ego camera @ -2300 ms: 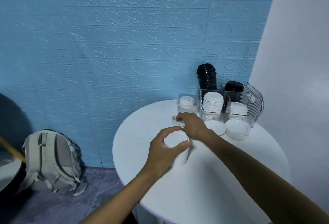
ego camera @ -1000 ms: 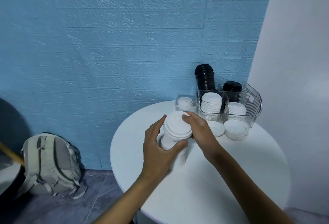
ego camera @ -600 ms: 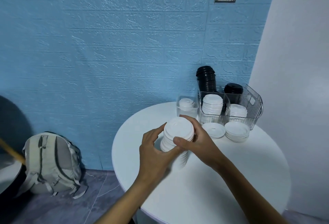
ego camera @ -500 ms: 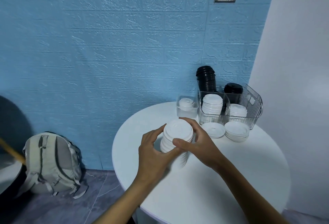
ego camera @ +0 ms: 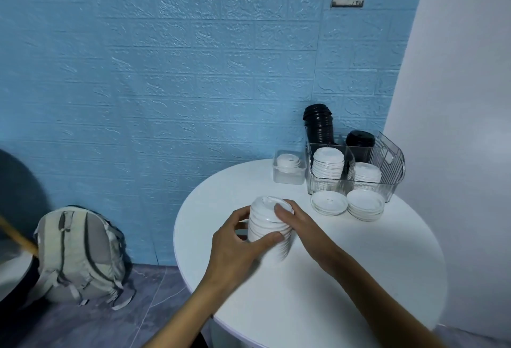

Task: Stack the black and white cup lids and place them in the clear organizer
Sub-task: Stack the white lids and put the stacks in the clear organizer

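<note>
The left hand [ego camera: 235,239] curls its fingers round the stack of white lids [ego camera: 269,226], thumb across the front. The right hand [ego camera: 298,223] clamps the stack's far side, fingertips over its top rim. The top lid seems slightly askew; uneven pressing could topple it. The clear organizer [ego camera: 356,170] stands well beyond the fingers.

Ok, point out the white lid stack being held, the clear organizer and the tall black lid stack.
white lid stack [ego camera: 266,224], head view, ribbed side between the hands.
clear organizer [ego camera: 387,158], head view, right side wall.
tall black lid stack [ego camera: 318,123], head view, side above the organizer rim.
</note>
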A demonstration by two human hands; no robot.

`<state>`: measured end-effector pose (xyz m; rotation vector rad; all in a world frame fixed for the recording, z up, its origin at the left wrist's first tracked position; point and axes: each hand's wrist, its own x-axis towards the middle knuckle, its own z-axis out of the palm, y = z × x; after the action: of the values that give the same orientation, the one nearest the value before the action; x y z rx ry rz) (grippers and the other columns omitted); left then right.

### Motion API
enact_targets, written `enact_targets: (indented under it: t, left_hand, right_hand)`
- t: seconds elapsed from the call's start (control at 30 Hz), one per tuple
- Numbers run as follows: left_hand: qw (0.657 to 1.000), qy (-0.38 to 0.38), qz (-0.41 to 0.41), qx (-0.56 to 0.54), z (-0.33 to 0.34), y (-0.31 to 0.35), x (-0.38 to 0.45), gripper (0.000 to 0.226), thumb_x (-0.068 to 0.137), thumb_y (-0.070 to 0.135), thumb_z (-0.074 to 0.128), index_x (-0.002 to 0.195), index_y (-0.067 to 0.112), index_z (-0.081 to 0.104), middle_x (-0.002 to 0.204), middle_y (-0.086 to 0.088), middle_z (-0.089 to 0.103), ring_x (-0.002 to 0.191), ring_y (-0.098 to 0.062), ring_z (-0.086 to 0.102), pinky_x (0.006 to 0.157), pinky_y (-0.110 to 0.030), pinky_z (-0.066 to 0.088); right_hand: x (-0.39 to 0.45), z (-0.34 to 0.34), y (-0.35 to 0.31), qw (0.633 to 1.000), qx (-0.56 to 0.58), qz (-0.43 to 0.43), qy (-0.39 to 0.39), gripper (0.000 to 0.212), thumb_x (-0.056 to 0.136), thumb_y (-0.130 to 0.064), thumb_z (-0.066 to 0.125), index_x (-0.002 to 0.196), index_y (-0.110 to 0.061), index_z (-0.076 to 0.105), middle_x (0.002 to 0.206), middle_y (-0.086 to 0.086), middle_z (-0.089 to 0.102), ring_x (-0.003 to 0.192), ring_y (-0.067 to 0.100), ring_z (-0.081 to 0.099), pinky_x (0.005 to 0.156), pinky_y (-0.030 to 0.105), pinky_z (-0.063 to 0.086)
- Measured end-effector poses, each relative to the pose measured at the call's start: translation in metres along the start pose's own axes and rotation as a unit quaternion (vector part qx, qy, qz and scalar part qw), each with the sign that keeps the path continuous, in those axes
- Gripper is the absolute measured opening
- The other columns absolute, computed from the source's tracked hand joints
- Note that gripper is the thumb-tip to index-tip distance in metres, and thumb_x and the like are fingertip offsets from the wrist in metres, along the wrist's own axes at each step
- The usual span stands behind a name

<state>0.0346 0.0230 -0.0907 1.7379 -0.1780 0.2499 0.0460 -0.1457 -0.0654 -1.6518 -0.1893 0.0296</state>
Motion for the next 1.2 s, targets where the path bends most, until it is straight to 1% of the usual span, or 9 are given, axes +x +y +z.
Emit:
enact_targets:
  t: [0.17, 0.27, 0.33, 0.47, 0.57, 0.7, 0.8, 0.9, 1.2]
  left_hand:
    - [0.997, -0.047, -0.039, -0.049, -0.001, 0.000, 0.000, 0.071, 0.056, 0.044, 0.094, 0.121, 0.038, 0.064, 0.113, 0.020, 0.072, 0.102, 0.000, 0.067, 0.080, -0.015, 0.054]
    - [0.977, -0.070, -0.075, -0.185, 0.003, 0.009, 0.001, 0.069, 0.067, 0.046, 0.090, 0.128, 0.032, 0.060, 0.123, 0.004, 0.071, 0.112, -0.013, 0.068, 0.102, -0.037, 0.052]
    - [0.953, -0.063, -0.117, -0.271, 0.008, 0.019, 0.004, 0.059, 0.076, 0.049, 0.078, 0.130, 0.034, 0.060, 0.125, -0.002, 0.070, 0.111, -0.016, 0.069, 0.103, -0.039, 0.050]
    - [0.963, -0.031, -0.110, -0.244, 0.028, 0.019, 0.009, 0.029, 0.090, 0.038, 0.064, 0.118, 0.034, 0.067, 0.119, -0.009, 0.072, 0.116, -0.036, 0.066, 0.107, -0.059, 0.047]
    - [0.960, 0.060, -0.093, -0.258, 0.039, 0.019, 0.007, 0.019, 0.100, 0.016, 0.056, 0.110, 0.022, 0.071, 0.109, -0.003, 0.076, 0.109, -0.026, 0.070, 0.099, -0.043, 0.052]
    - [0.953, 0.147, -0.082, -0.251, 0.051, 0.025, 0.008, 0.020, 0.101, 0.012, 0.056, 0.098, 0.019, 0.075, 0.095, 0.007, 0.078, 0.095, -0.014, 0.070, 0.080, -0.020, 0.052]
    - [0.954, 0.166, -0.063, -0.240, 0.056, 0.023, 0.006, 0.022, 0.102, 0.013, 0.056, 0.099, 0.021, 0.076, 0.100, 0.004, 0.078, 0.101, -0.017, 0.071, 0.089, -0.029, 0.053]
    - [0.956, 0.169, -0.052, -0.235, 0.058, 0.021, 0.005, 0.020, 0.102, 0.016, 0.058, 0.102, 0.023, 0.076, 0.104, 0.006, 0.077, 0.105, -0.015, 0.070, 0.094, -0.031, 0.051]
    - [0.957, 0.185, -0.073, -0.212, 0.059, 0.021, 0.011, 0.017, 0.099, 0.019, 0.061, 0.092, 0.022, 0.076, 0.094, 0.006, 0.078, 0.094, -0.012, 0.071, 0.089, -0.031, 0.053]
  right_hand:
    - [-0.002, 0.005, 0.005, 1.000, 0.017, 0.020, 0.004, 0.024, 0.102, -0.022, 0.055, 0.125, -0.016, 0.058, 0.123, 0.002, 0.068, 0.108, 0.007, 0.065, 0.080, 0.010, 0.049]
    - [-0.003, 0.007, 0.007, 1.000, 0.028, -0.001, 0.000, 0.021, 0.099, -0.017, 0.060, 0.120, -0.017, 0.060, 0.118, 0.001, 0.070, 0.099, 0.001, 0.067, 0.079, 0.009, 0.048]
    - [-0.001, 0.011, 0.006, 0.999, 0.038, -0.011, -0.003, 0.037, 0.087, -0.023, 0.066, 0.123, -0.017, 0.058, 0.116, -0.001, 0.071, 0.100, 0.003, 0.068, 0.078, 0.009, 0.048]
    - [0.000, 0.014, 0.008, 0.996, 0.089, -0.016, 0.008, 0.051, 0.078, -0.025, 0.058, 0.129, -0.020, 0.057, 0.120, 0.002, 0.070, 0.107, 0.010, 0.068, 0.084, 0.017, 0.051]
    - [0.005, 0.025, 0.009, 0.972, 0.229, -0.003, 0.048, 0.035, 0.087, -0.026, 0.063, 0.118, -0.009, 0.065, 0.118, 0.012, 0.071, 0.114, 0.026, 0.066, 0.098, 0.033, 0.049]
    - [0.007, 0.042, 0.010, 0.960, 0.238, -0.028, 0.144, 0.025, 0.104, -0.015, 0.049, 0.103, -0.005, 0.072, 0.101, 0.008, 0.076, 0.092, 0.016, 0.071, 0.081, 0.023, 0.054]
    - [0.005, 0.045, 0.012, 0.964, 0.180, -0.066, 0.182, 0.026, 0.103, -0.007, 0.047, 0.111, -0.004, 0.071, 0.107, 0.003, 0.077, 0.100, 0.010, 0.071, 0.084, 0.018, 0.053]
    - [0.007, 0.046, 0.017, 0.968, 0.142, -0.081, 0.192, 0.029, 0.105, -0.009, 0.044, 0.111, -0.008, 0.073, 0.111, 0.004, 0.076, 0.111, 0.020, 0.069, 0.099, 0.032, 0.052]
    - [0.013, 0.047, 0.020, 0.961, 0.163, -0.086, 0.205, 0.033, 0.104, -0.005, 0.041, 0.103, -0.007, 0.074, 0.104, 0.006, 0.077, 0.106, 0.024, 0.070, 0.097, 0.032, 0.053]
